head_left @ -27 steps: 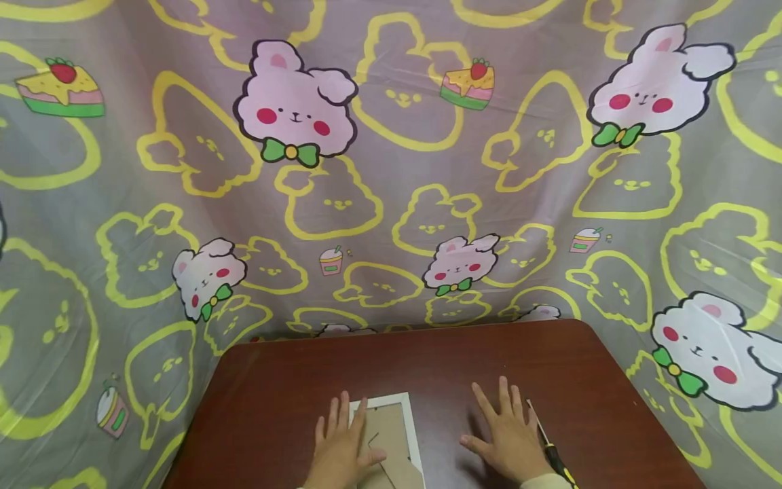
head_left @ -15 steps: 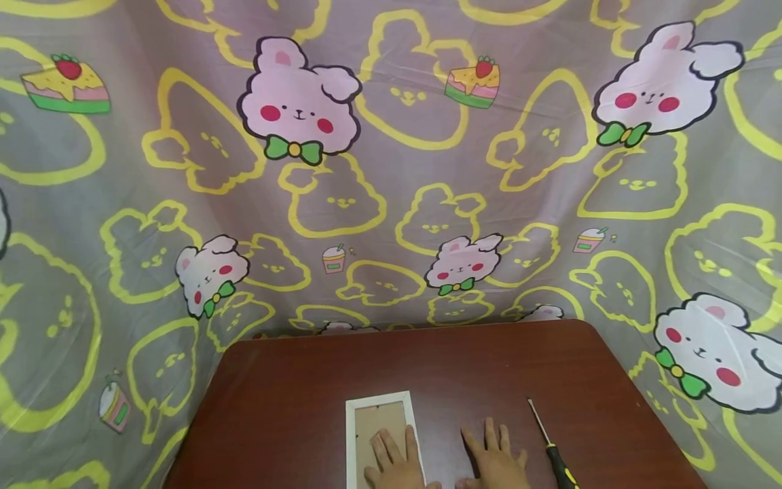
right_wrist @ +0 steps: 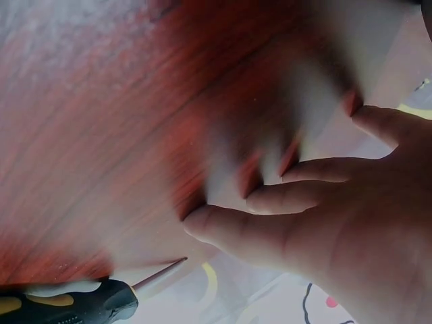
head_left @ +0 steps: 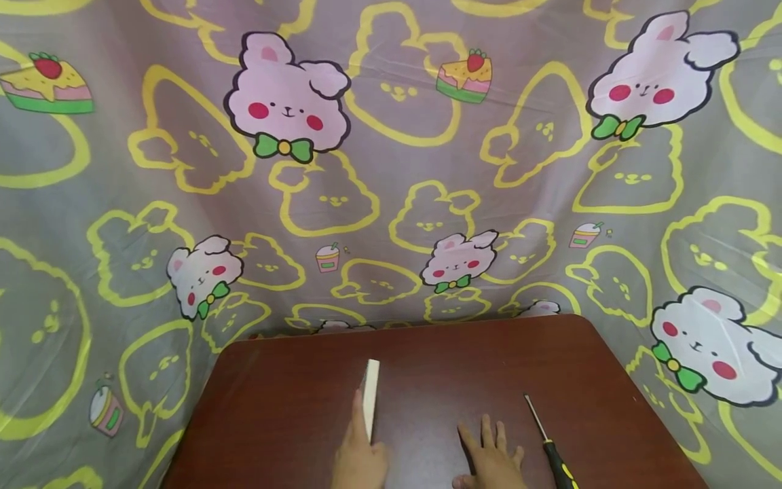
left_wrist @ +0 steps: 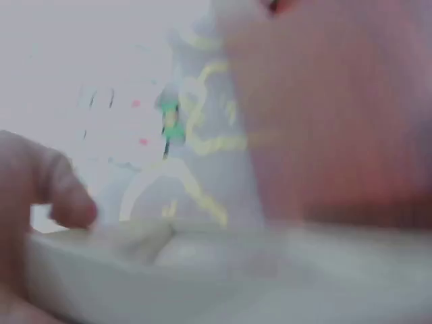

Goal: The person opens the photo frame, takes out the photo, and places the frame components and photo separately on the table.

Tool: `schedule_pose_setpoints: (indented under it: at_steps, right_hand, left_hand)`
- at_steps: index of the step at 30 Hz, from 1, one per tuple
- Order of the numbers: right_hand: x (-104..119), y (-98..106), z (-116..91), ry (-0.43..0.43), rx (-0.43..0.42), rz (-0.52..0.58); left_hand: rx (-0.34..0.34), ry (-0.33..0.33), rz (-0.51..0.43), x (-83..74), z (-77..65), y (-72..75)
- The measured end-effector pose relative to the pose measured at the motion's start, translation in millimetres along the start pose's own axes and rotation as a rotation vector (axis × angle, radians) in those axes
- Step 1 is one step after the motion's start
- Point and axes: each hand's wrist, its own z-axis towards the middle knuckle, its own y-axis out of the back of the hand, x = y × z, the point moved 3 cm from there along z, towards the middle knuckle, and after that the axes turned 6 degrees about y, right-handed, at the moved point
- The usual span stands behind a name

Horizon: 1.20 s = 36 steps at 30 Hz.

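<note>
My left hand [head_left: 359, 458] grips a white picture frame [head_left: 370, 394], tipped up on its side so that its narrow edge faces the head camera. Blurred in the left wrist view, the frame's pale edge [left_wrist: 223, 283] runs across the bottom, with fingers [left_wrist: 67, 196] at its left end. My right hand [head_left: 492, 460] rests on the table with its fingers spread and holds nothing. To the right of that hand lies a screwdriver [head_left: 554, 458] with a black and yellow handle, its metal tip pointing toward the far edge. The frame's backing is hidden from the head view.
All of this is on a dark reddish-brown table [head_left: 452, 360] with rounded far corners. A grey curtain [head_left: 391, 163] printed with white rabbits and yellow outlines hangs behind it and along both sides.
Lying flat with its backing up earlier, the picture frame now stands on its side in the left hand. The right hand has drawn back and left, away from the screwdriver.
</note>
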Motion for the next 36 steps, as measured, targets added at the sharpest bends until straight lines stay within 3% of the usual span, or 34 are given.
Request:
schedule_pose_setpoints:
  at_steps: [3, 5, 9, 12, 17, 21, 24, 29, 36]
  right_hand:
    - [1, 1, 1, 0.003, 0.001, -0.001]
    - [2, 2, 1, 0.002, -0.002, -0.005]
    - [3, 1, 1, -0.005, -0.001, -0.019]
    - [3, 1, 2, -0.018, 0.012, -0.011]
    - [3, 0, 2, -0.029, 0.012, 0.000]
    - [4, -2, 0, -0.027, -0.010, -0.017]
    - [5, -2, 0, -0.028, -0.012, -0.020]
    - [6, 0, 1, -0.051, 0.025, 0.000]
    - [5, 0, -1, -0.032, 0.000, -0.006]
  left_hand:
    - [-0.016, 0.108, -0.071, 21.6, 9.5, 24.3]
    - [-0.014, 0.174, -0.074, 42.5, 15.1, 27.2]
    - [0.043, 0.262, -0.020, 79.4, 20.9, 11.6]
    - [0.042, 0.247, 0.051, 93.7, 23.3, -3.3]
    - [-0.061, 0.121, 0.177, 93.1, 27.1, -17.4]
    - [-0.129, 0.093, 0.259, 80.6, 24.8, -20.8]
    - [-0.138, 0.121, 0.304, 73.4, 22.7, -22.1]
    - [-0.113, 0.150, 0.324, 74.5, 23.0, -27.1]
    - [-0.105, 0.089, 0.277, 80.4, 26.0, -31.5]
